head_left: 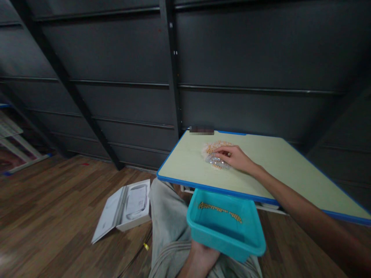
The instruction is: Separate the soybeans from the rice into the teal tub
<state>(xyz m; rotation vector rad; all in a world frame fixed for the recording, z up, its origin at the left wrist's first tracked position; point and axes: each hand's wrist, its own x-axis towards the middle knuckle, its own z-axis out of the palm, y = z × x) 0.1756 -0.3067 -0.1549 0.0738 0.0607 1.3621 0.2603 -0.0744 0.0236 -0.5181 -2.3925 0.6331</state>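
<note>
Turquoise plain tray (216, 240) in left hand (204, 253)

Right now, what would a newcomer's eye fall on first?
Probably the bright turquoise tub, held from below by the left hand at the near side of the pale table, with small golden beads inside. Next, perhaps, the right hand at the shiny clear plastic on that table.

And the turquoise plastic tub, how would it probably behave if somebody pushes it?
The turquoise plastic tub is probably stiff and fairly light, since its walls stand straight and look moulded. The left hand supports it under its near side, so a push could tip it. The small gold beads inside look round and may roll if it tilts.
</note>
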